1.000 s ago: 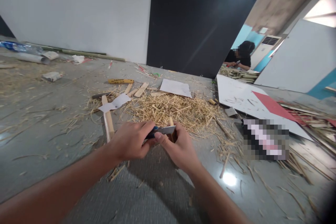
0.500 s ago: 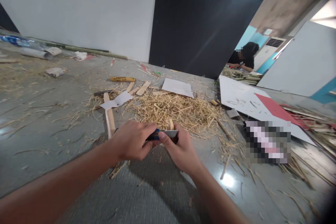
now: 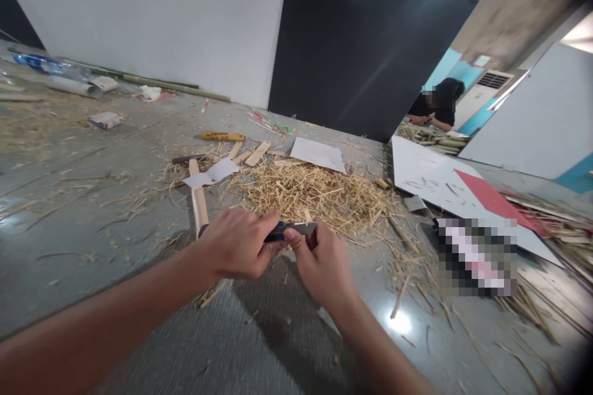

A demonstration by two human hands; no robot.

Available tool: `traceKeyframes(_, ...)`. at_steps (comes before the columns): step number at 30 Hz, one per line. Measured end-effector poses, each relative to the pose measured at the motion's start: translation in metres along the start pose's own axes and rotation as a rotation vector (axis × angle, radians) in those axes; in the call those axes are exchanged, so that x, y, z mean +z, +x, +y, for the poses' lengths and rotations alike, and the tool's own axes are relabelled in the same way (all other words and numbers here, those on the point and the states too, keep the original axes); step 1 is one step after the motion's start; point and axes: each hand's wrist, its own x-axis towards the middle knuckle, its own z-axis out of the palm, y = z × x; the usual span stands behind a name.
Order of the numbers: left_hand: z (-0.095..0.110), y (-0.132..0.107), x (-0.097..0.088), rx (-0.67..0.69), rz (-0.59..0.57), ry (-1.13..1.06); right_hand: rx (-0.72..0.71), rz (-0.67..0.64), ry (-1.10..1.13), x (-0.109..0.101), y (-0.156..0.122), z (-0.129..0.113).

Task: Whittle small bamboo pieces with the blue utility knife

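Observation:
My left hand (image 3: 238, 244) is closed round the blue handle of a knife (image 3: 291, 229), whose grey blade points right. My right hand (image 3: 322, 262) is closed on a short bamboo piece (image 3: 307, 217) that stands up just behind the blade, with its thumb pressed on the blade's back. Both hands meet low over the grey floor, just in front of a heap of pale bamboo shavings (image 3: 315, 191).
A long bamboo slat (image 3: 197, 197), white paper scraps (image 3: 213, 173), a yellow tube (image 3: 222, 136) and short bamboo offcuts (image 3: 257, 153) lie beyond my hands. A white and red board (image 3: 445, 188) and bamboo strips (image 3: 532, 296) lie to the right. Another person (image 3: 438, 105) sits far back right.
The view has drifted slightly left and up, so the floor items sit further right in the frame. My hands keep the same grip on the knife and bamboo piece.

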Motion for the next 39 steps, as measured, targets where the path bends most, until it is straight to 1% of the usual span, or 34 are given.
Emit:
traceKeyframes(4,0.004,0.0,0.002,-0.052,0.003,0.019,0.036,-0.005,-0.044,0.001,0.002,0.001)
traceKeyframes(9,0.011,-0.001,0.003,-0.134,0.024,0.036,0.064,0.006,-0.041,0.0,0.004,0.001)
traceKeyframes(13,0.014,0.0,0.005,-0.155,0.024,0.006,0.09,0.001,-0.031,-0.001,0.006,0.001)
traceKeyframes(17,0.017,0.003,0.006,-0.191,0.012,0.0,0.125,-0.009,-0.025,0.0,0.009,0.004)
traceKeyframes(20,0.019,0.006,0.006,-0.223,0.009,-0.028,0.132,0.01,-0.011,0.0,0.013,0.005)
traceKeyframes(26,0.024,0.012,0.012,-0.281,0.045,-0.021,0.163,0.028,-0.049,0.003,0.021,0.003)
traceKeyframes(28,0.023,0.016,0.011,-0.308,0.046,-0.008,0.179,0.031,-0.047,0.003,0.024,0.006)
traceKeyframes(30,0.018,0.02,0.006,-0.371,0.057,-0.011,0.217,0.045,-0.04,0.003,0.025,0.011)
traceKeyframes(32,0.009,0.022,0.0,-0.465,0.092,0.004,0.252,0.073,-0.041,0.001,0.026,0.018)
traceKeyframes(33,0.004,0.022,-0.003,-0.499,0.133,0.027,0.252,0.088,-0.04,0.0,0.027,0.021)
traceKeyframes(36,-0.006,0.016,-0.005,-0.432,0.148,0.013,0.195,0.089,0.012,-0.004,0.028,0.026)
traceKeyframes(39,-0.005,0.01,0.002,-0.263,0.116,-0.057,0.15,-0.014,0.134,-0.007,0.026,0.024)
